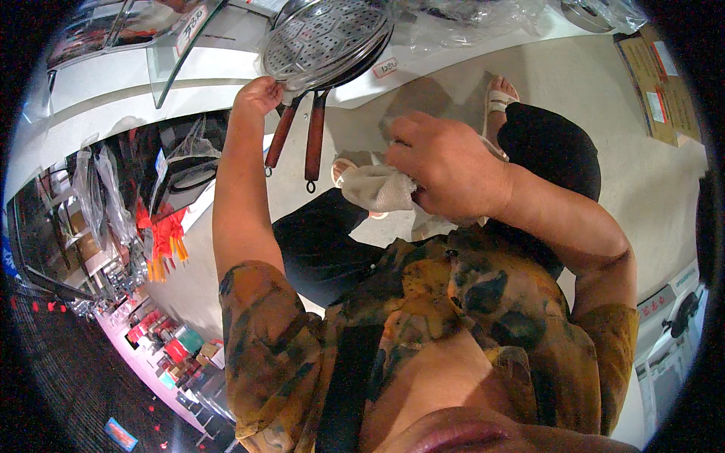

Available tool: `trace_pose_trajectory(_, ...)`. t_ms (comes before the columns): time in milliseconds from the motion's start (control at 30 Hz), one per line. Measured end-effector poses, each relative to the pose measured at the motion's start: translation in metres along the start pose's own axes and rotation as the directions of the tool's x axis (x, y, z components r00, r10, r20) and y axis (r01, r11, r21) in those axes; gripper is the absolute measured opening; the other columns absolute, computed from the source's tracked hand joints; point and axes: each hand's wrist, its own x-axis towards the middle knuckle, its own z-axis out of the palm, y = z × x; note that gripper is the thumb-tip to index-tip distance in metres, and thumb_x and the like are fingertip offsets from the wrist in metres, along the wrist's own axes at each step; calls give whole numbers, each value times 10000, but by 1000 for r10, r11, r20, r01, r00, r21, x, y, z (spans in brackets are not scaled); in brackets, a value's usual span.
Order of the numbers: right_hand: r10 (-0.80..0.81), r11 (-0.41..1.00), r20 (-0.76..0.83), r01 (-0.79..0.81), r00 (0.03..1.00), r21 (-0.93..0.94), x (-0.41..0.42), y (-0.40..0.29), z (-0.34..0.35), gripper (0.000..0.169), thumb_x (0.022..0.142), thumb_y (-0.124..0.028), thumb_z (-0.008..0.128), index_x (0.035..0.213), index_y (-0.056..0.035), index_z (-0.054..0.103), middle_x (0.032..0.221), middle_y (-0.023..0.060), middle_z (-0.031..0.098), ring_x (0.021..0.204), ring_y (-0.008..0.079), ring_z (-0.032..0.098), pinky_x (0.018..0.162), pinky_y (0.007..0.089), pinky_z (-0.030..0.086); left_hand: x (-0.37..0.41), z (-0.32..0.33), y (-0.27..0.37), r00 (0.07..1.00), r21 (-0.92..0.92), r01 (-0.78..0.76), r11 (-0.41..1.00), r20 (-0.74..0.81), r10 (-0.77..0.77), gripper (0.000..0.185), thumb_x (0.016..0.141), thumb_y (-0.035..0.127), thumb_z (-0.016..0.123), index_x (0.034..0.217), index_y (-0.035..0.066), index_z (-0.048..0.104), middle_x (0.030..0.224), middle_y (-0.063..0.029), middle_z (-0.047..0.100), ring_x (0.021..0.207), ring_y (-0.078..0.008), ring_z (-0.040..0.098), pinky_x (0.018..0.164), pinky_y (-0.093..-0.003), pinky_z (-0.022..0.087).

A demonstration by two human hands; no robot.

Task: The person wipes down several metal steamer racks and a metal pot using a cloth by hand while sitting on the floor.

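My left hand (261,95) grips the near edge of a stack of perforated metal steamer plates (328,42), which lies on pans at the edge of a white shelf. Two brown pan handles (314,141) with metal hanging rings stick out below the stack. In front of my body, my right hand (447,164) holds a crumpled off-white cloth (378,188) in its bent fingers, apart from the stack.
Plastic wrapping (470,20) lies on the white shelf (362,85), with a price tag on its edge. A glass panel (181,54) juts out at upper left. Bagged goods (107,187) hang at left. Cardboard boxes (657,96) lie at upper right.
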Motion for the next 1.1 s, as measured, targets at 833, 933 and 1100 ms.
trace_pose_trajectory(833, 38, 999, 18, -38, 999, 10, 3, -1, -2, 441, 528, -298, 753, 832, -37, 567, 877, 131, 520, 870, 325, 537, 674, 414, 484, -21, -3, 19, 832, 406, -552, 728, 325, 450, 469, 815, 279, 532, 1065, -110, 454, 1120, -239, 526, 1053, -355, 514, 890, -423, 435)
trace_pose_trajectory(933, 43, 999, -31, -42, 999, 31, 0, 2, -1, 348, 503, -158, 689, 783, -40, 520, 865, 127, 495, 836, 326, 516, 633, 418, 468, -25, 7, 21, 837, -361, -209, 909, 414, 357, 477, 887, 269, 453, 1173, -100, 359, 1235, -239, 421, 1155, -341, 415, 960, -455, 381)
trace_pose_trajectory(1100, 32, 998, -63, -29, 997, 56, -1, 1, -2, 293, 515, -77, 652, 770, -46, 512, 853, 125, 503, 800, 327, 523, 618, 425, 457, -7, 45, 17, 944, -382, -166, 909, 204, 259, 295, 871, 232, 508, 1136, 105, 479, 1073, -46, 558, 1018, -259, 500, 786, -383, 440)
